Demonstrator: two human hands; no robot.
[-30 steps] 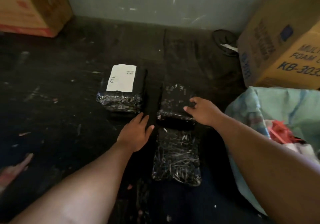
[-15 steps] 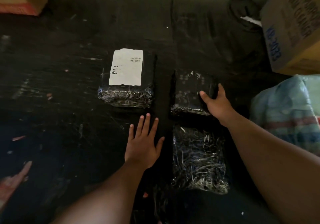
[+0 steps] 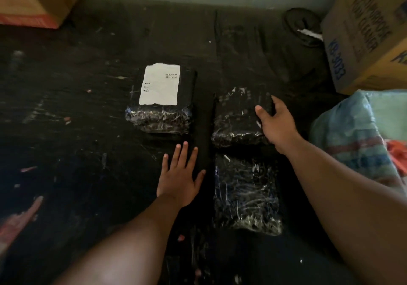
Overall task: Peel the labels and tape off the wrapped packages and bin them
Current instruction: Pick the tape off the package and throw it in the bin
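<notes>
Seemingly flat, the right hand holds the middle package lengthwise.

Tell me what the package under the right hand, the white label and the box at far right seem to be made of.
Package under the right hand: dark contents in glossy clear plastic film, judging by crinkled highlights.
White label: matte paper, flat, with printed marks; probably adhesive.
Box at far right: brown corrugated cardboard by its look, matte, with blue print.
</notes>
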